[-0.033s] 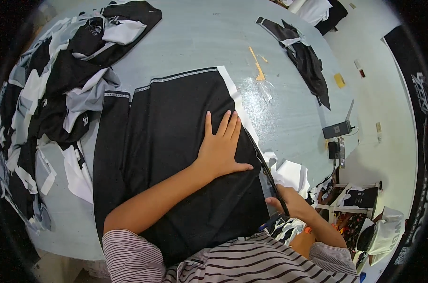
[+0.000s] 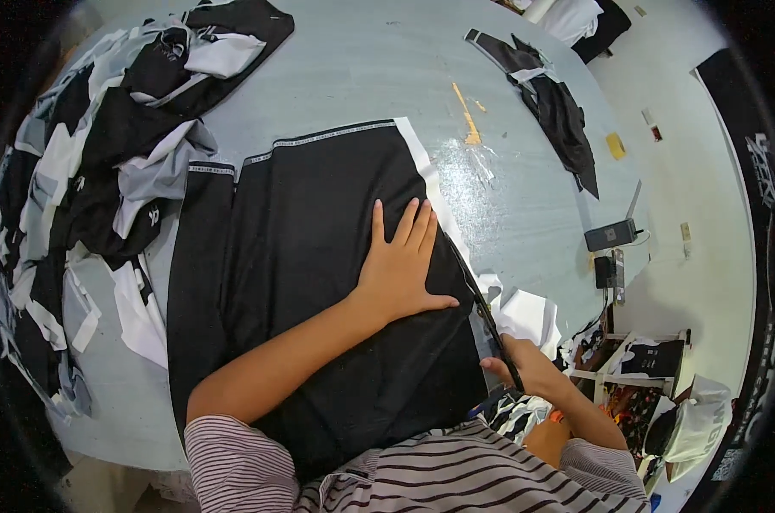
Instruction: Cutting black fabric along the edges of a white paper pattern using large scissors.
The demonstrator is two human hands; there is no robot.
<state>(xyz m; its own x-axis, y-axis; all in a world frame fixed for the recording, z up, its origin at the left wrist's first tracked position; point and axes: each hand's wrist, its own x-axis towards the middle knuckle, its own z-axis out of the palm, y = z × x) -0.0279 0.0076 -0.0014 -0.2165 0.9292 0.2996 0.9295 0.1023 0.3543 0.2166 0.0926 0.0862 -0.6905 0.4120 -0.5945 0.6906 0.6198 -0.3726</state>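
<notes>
A large piece of black fabric [image 2: 319,205] lies spread on the table in front of me, with a printed pale band along its far edge. My left hand [image 2: 404,265] rests flat on it, fingers spread, near its right edge. My right hand [image 2: 528,366] grips black-handled scissors [image 2: 490,321], whose blades lie along that edge. A white strip [image 2: 421,162] runs beside the fabric's right edge, from the far corner down to the blades. White fabric scraps [image 2: 528,316] lie just beyond the scissors. Most of the blades is hard to make out against the black.
A heap of black, grey and white garments [image 2: 105,171] covers the table's left side. A dark garment piece [image 2: 550,111] lies far right. A small black box with an antenna [image 2: 611,235] stands at the table's [image 2: 353,68] right edge, above a shelf [image 2: 652,359] with cloth.
</notes>
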